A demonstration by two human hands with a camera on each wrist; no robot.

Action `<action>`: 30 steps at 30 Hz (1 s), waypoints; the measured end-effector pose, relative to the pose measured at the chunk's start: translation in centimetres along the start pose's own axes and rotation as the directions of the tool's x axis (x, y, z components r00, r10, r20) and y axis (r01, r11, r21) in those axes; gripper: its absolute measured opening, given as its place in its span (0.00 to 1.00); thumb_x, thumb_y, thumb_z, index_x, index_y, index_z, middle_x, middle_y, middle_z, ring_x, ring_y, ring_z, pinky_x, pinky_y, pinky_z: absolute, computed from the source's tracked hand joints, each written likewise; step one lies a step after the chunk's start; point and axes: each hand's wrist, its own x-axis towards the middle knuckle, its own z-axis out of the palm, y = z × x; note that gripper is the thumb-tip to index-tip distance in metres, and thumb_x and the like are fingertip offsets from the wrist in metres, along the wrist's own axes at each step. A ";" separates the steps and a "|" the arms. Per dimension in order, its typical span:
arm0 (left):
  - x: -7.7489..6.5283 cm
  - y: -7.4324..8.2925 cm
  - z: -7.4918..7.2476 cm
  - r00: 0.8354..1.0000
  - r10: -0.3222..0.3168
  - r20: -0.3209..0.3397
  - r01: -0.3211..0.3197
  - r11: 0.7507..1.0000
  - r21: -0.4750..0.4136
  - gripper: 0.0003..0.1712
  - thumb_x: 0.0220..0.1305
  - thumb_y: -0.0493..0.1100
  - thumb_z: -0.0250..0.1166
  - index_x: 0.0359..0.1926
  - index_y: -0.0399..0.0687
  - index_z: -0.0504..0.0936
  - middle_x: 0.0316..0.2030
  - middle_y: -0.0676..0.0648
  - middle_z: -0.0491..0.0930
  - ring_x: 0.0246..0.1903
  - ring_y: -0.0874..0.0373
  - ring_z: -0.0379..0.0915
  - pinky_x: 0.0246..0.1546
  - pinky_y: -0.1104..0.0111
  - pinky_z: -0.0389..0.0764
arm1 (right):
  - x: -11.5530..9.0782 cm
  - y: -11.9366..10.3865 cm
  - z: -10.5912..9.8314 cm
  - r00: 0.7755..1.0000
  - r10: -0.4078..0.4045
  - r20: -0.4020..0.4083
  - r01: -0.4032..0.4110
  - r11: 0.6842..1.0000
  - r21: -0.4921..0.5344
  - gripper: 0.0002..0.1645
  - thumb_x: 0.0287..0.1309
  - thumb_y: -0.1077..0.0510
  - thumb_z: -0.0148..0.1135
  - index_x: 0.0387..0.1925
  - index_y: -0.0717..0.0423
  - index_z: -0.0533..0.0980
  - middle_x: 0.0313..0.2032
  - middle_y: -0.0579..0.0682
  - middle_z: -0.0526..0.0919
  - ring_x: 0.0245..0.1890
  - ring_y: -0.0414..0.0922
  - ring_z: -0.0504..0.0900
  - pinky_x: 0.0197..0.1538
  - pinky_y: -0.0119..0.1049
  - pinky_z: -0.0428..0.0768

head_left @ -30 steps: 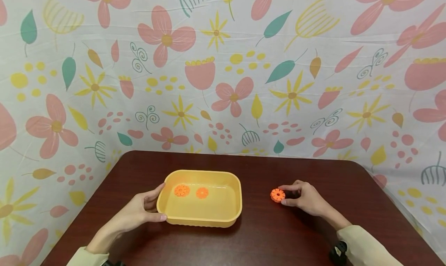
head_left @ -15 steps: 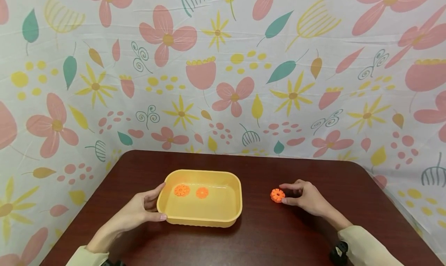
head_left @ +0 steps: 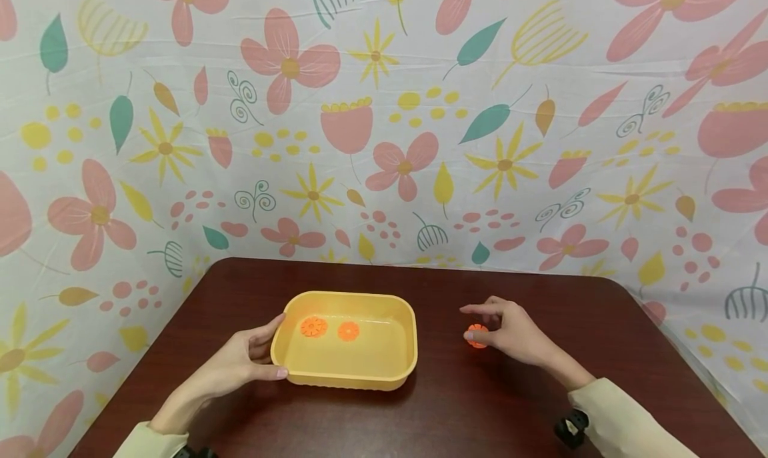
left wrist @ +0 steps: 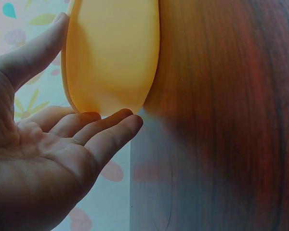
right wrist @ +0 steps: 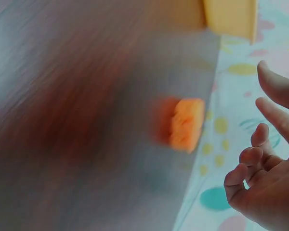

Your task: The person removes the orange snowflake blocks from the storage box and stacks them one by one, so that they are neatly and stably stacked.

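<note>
A yellow plastic basin (head_left: 342, 365) stands on the table, and my left hand (head_left: 243, 358) holds its left end between thumb and fingers. The left wrist view shows that thumb along one side of the basin (left wrist: 113, 57) and the fingertips at its end. Inside lie orange notched discs (head_left: 313, 327), with another orange disc (head_left: 349, 331) to their right. My right hand (head_left: 510, 328) hovers over a short stack of orange notched discs (head_left: 478, 343) on the table, partly hiding it. In the right wrist view the fingers are apart from the stack (right wrist: 187, 125).
The dark reddish-brown table (head_left: 444, 418) has a rounded far edge. Behind it and at the sides hangs a white cloth (head_left: 384, 238) printed with flowers and leaves.
My right hand has let go of the orange disc stack and lifted slightly up and left over it. The stack stays put. My left hand and the basin hold their place.
</note>
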 end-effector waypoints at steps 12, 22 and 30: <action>0.0 -0.1 -0.1 1.000 -0.003 0.004 0.003 1.000 -0.010 0.58 0.64 0.34 0.76 0.83 0.33 0.46 0.80 0.29 0.49 0.72 0.33 0.62 0.57 0.65 0.81 | 2.0 -5.6 2.6 0.987 -0.154 0.036 0.152 0.987 0.056 0.24 0.57 0.55 0.82 0.55 0.49 0.88 0.31 0.44 0.70 0.32 0.45 0.69 0.31 0.33 0.70; -0.1 -0.1 0.0 1.000 -0.014 -0.006 0.014 1.000 0.009 0.59 0.63 0.36 0.77 0.83 0.34 0.47 0.79 0.29 0.50 0.71 0.34 0.64 0.57 0.65 0.81 | 4.1 -8.5 5.1 0.962 -0.223 0.161 0.209 0.973 0.099 0.25 0.59 0.56 0.80 0.58 0.50 0.86 0.33 0.47 0.74 0.31 0.48 0.71 0.36 0.35 0.73; 0.0 -0.1 0.1 1.000 -0.020 -0.009 0.020 1.000 0.016 0.59 0.63 0.35 0.77 0.83 0.34 0.47 0.80 0.30 0.50 0.72 0.33 0.62 0.57 0.65 0.81 | 6.0 -10.2 7.1 0.947 -0.200 0.253 0.181 0.979 0.095 0.27 0.59 0.56 0.81 0.60 0.46 0.85 0.34 0.43 0.75 0.30 0.44 0.70 0.33 0.33 0.70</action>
